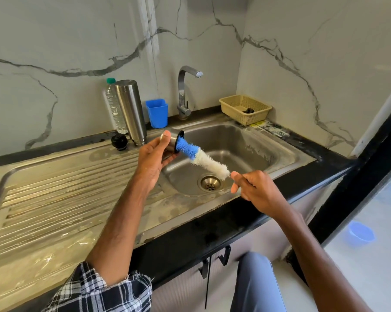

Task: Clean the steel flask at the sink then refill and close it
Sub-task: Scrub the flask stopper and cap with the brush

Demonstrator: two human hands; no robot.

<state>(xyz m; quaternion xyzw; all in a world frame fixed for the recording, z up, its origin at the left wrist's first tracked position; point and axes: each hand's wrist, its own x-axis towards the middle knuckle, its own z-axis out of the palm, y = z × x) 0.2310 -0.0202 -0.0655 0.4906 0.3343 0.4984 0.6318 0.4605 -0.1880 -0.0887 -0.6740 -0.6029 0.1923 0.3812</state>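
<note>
Marble-walled steel sink [246,140]; flask [130,111] stands inverted on the drainboard; left hand [154,158] grips its steel cup [173,140]; right hand [255,188] clenches the brush [201,157] poked inside.

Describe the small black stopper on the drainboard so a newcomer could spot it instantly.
Start at the steel sink and move left onto its ribbed drainboard. Near its back edge stands a tall steel flask, upside down; the black stopper sits just left of its base, the only dark, squat, knob-shaped item there.
</note>
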